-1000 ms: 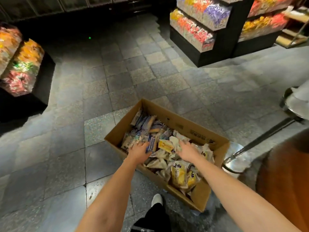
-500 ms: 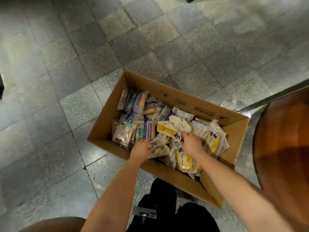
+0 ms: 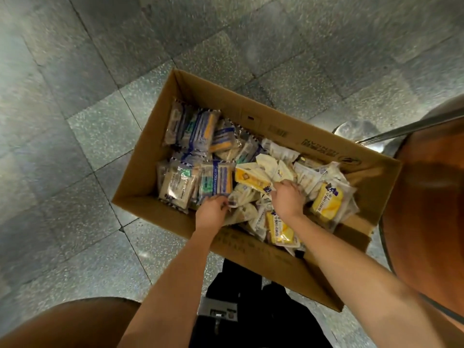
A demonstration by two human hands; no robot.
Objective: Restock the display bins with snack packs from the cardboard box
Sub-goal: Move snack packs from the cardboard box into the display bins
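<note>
An open cardboard box sits on the tiled floor below me, filled with several snack packs. Blue and clear packs lie in its left half, cream and yellow packs in its right half. My left hand reaches in at the near wall, its curled fingers pinching the bottom edge of a blue-striped pack. My right hand is in the middle of the box, gripping a yellow and cream pack by its end. No display bin is in view.
Grey stone floor tiles surround the box. A metal stanchion base and slanted pole stand just behind the box at the right. A round orange-brown surface fills the right edge. My dark trousers are right below the box.
The view has tipped from the shop floor and display bins down onto the box. Both hands have sunk deeper among the packs and closed their fingers on them.
</note>
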